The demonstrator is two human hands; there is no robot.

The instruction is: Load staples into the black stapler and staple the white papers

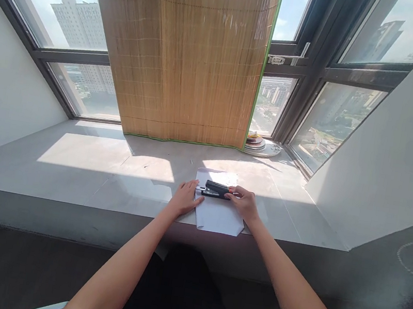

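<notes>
White paper (220, 216) lies on the windowsill, its near end slightly past the front edge. Across it are black marker pens, an upper marker (217, 186) and a lower marker (212, 194), close together and roughly parallel. My right hand (243, 201) grips the right end of the upper marker, where a bit of red shows; whether its fingers also hold the lower one is unclear. Flat at the paper's left edge rests my left hand (185, 198), fingers stretched out near the markers' left ends.
A bamboo blind (193, 63) with green edging stands against the window behind the paper. Stacked round plates or discs (264, 148) sit at its right foot. White walls (396, 143) enclose the sill (49, 179), whose front edge runs before my legs.
</notes>
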